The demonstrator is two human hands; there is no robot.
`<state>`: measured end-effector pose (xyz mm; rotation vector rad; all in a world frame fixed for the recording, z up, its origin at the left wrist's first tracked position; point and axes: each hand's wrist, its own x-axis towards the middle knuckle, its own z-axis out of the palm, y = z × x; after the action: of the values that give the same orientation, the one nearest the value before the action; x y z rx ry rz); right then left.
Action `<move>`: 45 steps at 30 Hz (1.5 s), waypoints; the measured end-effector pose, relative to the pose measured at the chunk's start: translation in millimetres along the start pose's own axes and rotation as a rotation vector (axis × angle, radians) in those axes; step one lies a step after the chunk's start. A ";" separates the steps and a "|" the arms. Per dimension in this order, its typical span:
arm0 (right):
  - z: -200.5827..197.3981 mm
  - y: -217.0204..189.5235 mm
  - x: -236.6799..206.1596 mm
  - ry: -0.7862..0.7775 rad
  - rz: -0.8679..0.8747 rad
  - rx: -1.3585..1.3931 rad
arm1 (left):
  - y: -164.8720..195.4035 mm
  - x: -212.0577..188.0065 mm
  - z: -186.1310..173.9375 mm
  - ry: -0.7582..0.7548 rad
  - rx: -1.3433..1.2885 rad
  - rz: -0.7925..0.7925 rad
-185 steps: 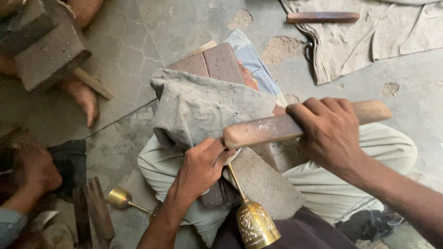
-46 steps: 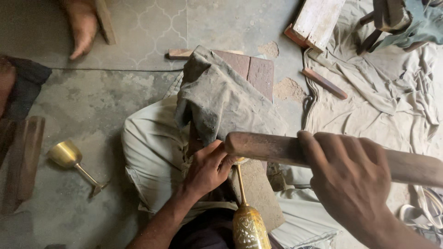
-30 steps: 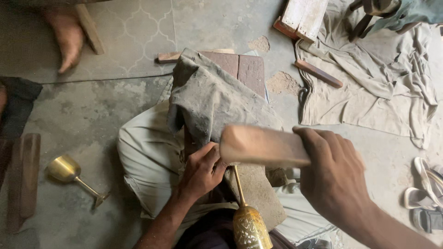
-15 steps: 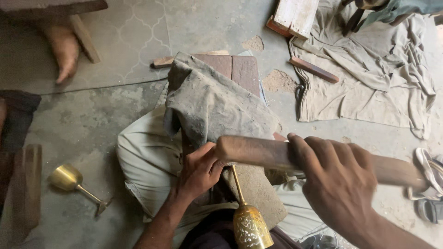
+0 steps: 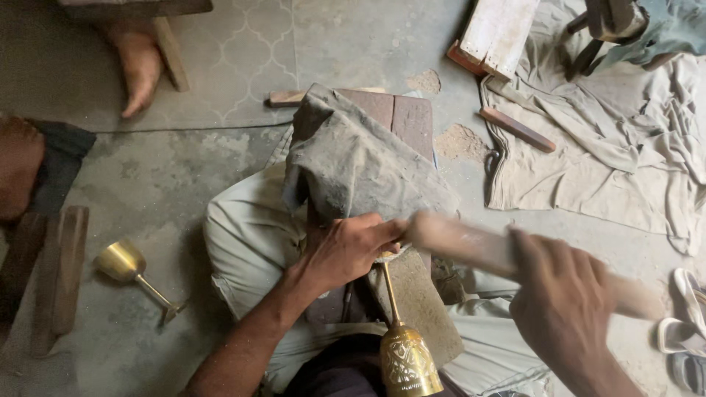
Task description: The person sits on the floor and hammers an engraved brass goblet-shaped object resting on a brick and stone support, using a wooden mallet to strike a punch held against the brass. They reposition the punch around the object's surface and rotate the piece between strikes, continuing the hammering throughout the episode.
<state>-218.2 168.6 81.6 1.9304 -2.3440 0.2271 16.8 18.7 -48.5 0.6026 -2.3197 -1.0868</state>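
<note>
A brass goblet (image 5: 407, 358) with an engraved cup lies along a wooden block (image 5: 421, 301) on my lap, its thin stem pointing away from me. My left hand (image 5: 351, 248) closes on the foot end of the goblet, pinning it against the block. My right hand (image 5: 566, 305) grips a long wooden mallet (image 5: 471, 246), blurred with motion, whose head end is over the goblet's foot beside my left fingers. A dusty grey cloth (image 5: 360, 165) drapes the far end of the block.
A second brass goblet (image 5: 131, 268) lies on the concrete floor at left, near wooden sticks (image 5: 62, 272). Another person's foot (image 5: 140, 62) is at top left. A beige cloth (image 5: 618, 162), wood pieces (image 5: 500, 33) and sandals (image 5: 684, 331) lie to the right.
The mallet has swung back and forth over the goblet's foot and is now blurred in a downstroke. My left hand stays put on the goblet. The view has shifted a little.
</note>
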 end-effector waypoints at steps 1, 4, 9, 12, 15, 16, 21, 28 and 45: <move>1.7 0.7 -1.1 0.042 -0.125 -0.156 | 0.5 1.0 0.9 -0.005 0.004 0.018; 7.4 2.0 -0.2 0.067 0.137 0.344 | 2.9 -3.5 3.4 0.111 0.017 0.018; -4.0 5.9 12.3 -0.046 -0.024 -0.205 | 6.7 -15.5 7.4 0.223 0.017 -0.060; -18.9 -0.2 24.4 -0.023 -0.005 -0.121 | 10.5 -30.0 7.1 0.498 -0.169 -0.025; -27.9 -15.4 41.6 0.010 -0.113 -0.189 | 18.2 -39.1 18.4 0.614 -0.288 -0.070; -29.8 -21.3 48.1 0.030 -0.165 -0.233 | 18.6 -39.9 22.6 0.616 -0.303 -0.105; -37.7 -48.5 64.3 0.029 -0.362 -0.268 | 12.2 -46.5 38.6 0.623 -0.176 -0.112; -35.7 -56.3 77.8 -0.138 -0.497 -0.321 | 1.7 -49.3 48.0 0.633 -0.122 -0.050; -32.1 -29.9 73.8 -0.044 -0.601 -0.380 | 4.3 -50.8 39.9 0.507 -0.165 -0.152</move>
<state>-203.8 97.2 127.3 2.3104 -1.5619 -0.2878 31.1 73.4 -80.1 0.8838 -1.7559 -1.0342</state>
